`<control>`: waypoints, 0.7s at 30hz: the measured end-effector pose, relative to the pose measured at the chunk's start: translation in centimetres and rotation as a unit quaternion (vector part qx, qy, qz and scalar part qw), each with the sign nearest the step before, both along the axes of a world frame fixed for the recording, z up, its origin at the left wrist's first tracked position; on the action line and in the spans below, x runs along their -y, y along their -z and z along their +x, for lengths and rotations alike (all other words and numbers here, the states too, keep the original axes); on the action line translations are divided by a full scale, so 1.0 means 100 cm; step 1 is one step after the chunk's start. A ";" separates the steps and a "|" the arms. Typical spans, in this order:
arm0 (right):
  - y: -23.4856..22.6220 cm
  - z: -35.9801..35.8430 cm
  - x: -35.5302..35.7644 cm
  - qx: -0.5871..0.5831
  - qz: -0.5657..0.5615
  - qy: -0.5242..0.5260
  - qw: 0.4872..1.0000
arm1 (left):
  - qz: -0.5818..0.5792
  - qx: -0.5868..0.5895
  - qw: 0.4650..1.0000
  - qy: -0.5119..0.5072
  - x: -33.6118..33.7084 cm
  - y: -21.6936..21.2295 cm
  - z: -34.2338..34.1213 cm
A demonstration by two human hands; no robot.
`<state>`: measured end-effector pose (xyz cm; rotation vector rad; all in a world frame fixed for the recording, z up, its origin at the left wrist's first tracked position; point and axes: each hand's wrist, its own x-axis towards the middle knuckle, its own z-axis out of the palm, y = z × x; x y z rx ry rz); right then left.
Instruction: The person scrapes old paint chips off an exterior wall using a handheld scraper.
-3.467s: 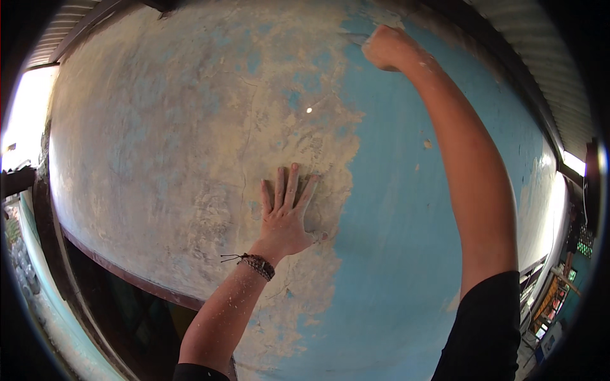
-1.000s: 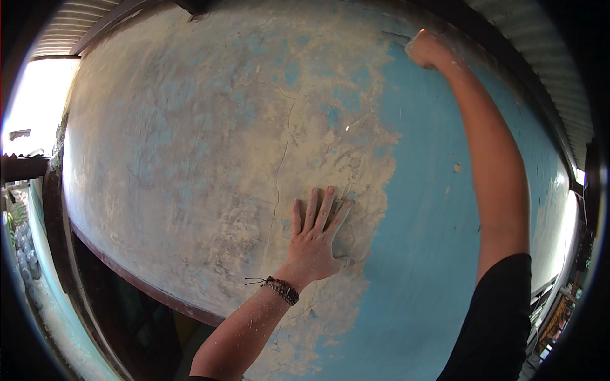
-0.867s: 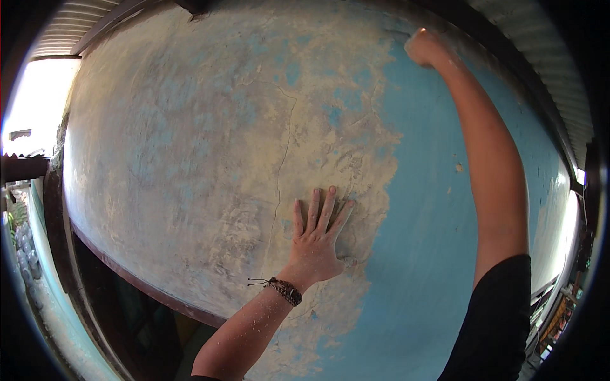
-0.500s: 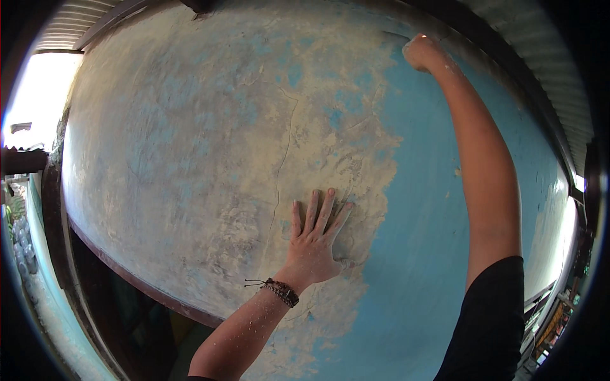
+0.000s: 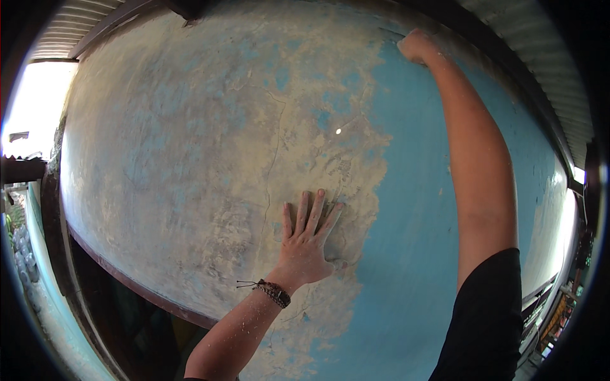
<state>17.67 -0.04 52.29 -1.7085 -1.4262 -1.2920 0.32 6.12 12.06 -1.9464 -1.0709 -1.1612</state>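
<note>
A painted wall [image 5: 406,209] fills most of the view, bare and patchy cream-grey on the left and smooth light blue on the right, with a ragged paint edge between. My left hand [image 5: 305,249] lies flat on the patchy side, fingers spread and dusty, with a braided bracelet [image 5: 273,293] at the wrist. High on the right, my right hand [image 5: 417,47] is closed in a fist against the wall at the top of the blue paint. A thin dark streak shows beside the fist; what it grips is mostly hidden. A small bright white fleck [image 5: 338,131] appears between the hands.
Dark beams [image 5: 502,47] and corrugated roofing [image 5: 534,38] run just above the wall's top right. A dark post [image 5: 58,235] stands at the left edge, with plastic bottles [image 5: 25,254] beyond it. A dark opening [image 5: 127,298] lies below the wall's lower-left trim.
The view has shifted slightly, so the wall and both arms sit a little further left. My left hand stays flat; my right fist remains high up. The white fleck is new.
</note>
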 end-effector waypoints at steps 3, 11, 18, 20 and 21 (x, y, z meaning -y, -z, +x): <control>0.008 0.007 -0.013 -0.040 0.090 -0.062 0.993 | -0.006 0.002 1.000 -0.009 0.004 0.002 -0.003; -0.058 0.039 -0.041 0.000 0.077 -0.044 0.996 | -0.003 -0.017 1.000 -0.018 0.002 -0.003 0.001; 0.043 0.039 -0.020 -0.111 0.212 -0.222 0.945 | -0.004 -0.006 1.000 -0.021 -0.003 -0.001 -0.002; 0.048 0.053 -0.021 -0.102 0.187 -0.166 0.963 | -0.005 -0.004 1.000 -0.004 -0.004 -0.001 0.000; 0.053 0.053 -0.019 -0.103 0.188 -0.169 0.962 | -0.007 0.004 1.000 0.004 -0.002 0.000 -0.001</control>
